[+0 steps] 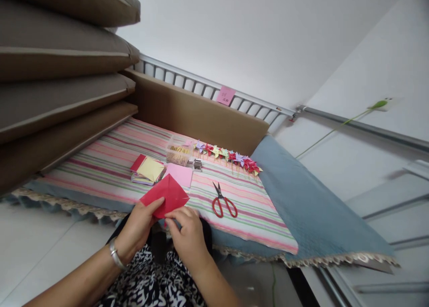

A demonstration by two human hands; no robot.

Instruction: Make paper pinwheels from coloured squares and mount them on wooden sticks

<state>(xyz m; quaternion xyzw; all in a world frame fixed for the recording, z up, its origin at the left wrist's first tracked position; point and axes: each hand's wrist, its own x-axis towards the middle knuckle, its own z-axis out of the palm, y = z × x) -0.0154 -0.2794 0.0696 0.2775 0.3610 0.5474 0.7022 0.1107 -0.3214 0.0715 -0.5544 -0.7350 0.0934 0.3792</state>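
Note:
My left hand [142,222], with a silver bracelet at the wrist, grips a red paper square [170,194] by its lower left side, thumb on top. A crease and a slit near the right corner show on the paper. My right hand [188,233] pinches the paper's lower edge between thumb and fingers. Red-handled scissors [219,196] lie slightly spread on the striped cloth, to the right of the hands. Just beyond the red paper are a pink paper square [181,175] and a stack of coloured paper squares [150,169].
A clear plastic box [179,153] holds several thin sticks. Small metal pieces [197,165] lie beside it. Finished-looking paper pinwheels [231,157] on sticks line the back, against a brown board [208,119]. Stacked brown cushions [63,61] rise at left; a blue cover [301,204] hangs at right.

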